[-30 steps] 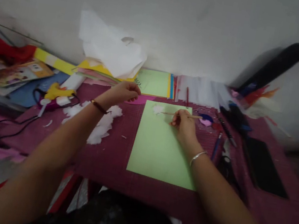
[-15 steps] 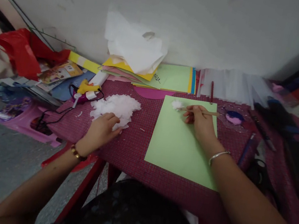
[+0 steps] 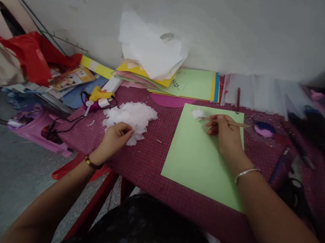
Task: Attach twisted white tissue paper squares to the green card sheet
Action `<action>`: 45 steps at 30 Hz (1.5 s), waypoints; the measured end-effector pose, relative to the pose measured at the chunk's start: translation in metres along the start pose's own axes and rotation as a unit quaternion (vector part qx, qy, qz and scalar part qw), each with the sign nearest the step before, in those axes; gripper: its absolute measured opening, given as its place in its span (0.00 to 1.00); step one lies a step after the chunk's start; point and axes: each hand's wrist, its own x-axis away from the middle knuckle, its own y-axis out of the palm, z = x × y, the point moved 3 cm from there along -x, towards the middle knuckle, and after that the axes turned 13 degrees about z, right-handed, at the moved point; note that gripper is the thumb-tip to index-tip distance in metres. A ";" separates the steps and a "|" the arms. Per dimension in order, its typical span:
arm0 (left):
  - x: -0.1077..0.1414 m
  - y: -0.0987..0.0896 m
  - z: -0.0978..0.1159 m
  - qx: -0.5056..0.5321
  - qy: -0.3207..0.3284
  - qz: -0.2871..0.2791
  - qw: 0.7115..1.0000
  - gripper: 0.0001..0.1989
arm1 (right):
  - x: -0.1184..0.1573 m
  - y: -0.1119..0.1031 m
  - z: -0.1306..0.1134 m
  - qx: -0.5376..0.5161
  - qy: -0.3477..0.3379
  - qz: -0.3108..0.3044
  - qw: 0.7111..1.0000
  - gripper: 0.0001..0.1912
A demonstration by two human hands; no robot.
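Note:
My left hand (image 3: 117, 138) is at the front edge of a pile of white paper scraps (image 3: 133, 115). Its thumb and index finger are pressed together, and whatever may be between them is too small to make out. In my right hand (image 3: 225, 133) is a thin wooden stick (image 3: 239, 124), held like a pen above a light green sheet (image 3: 200, 157). The stick's tip points at a small white fluffy tuft (image 3: 198, 114) near the sheet's upper left corner; I cannot tell whether they touch.
Behind lie stacked coloured papers (image 3: 197, 83) with crumpled white paper (image 3: 153, 48) on top. A yellow and purple glue gun (image 3: 100, 96) with a black cord sits at left. Clear plastic sleeves (image 3: 255, 92), a dark red pencil (image 3: 238, 99) and a round purple-pink item (image 3: 264, 130) lie at right.
My left hand's thumb and index finger have come together at the scraps. The right hand keeps the stick by the tuft. The whole view has shifted slightly.

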 end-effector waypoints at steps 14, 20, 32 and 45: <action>-0.081 0.045 0.128 0.270 0.028 -0.010 0.962 0.08 | -0.006 -0.002 -0.002 0.008 -0.027 -0.010 1.000 0.15; -0.113 0.141 0.143 0.465 -0.061 -0.082 0.879 0.09 | -0.005 0.002 -0.003 0.053 -0.029 -0.035 0.998 0.13; -0.111 0.167 0.107 0.373 0.004 -0.235 0.897 0.05 | -0.009 -0.001 0.001 0.043 -0.001 0.034 0.998 0.11; -0.101 0.189 0.119 0.148 0.143 -0.149 0.967 0.05 | -0.002 -0.004 -0.009 0.014 -0.053 0.046 0.997 0.12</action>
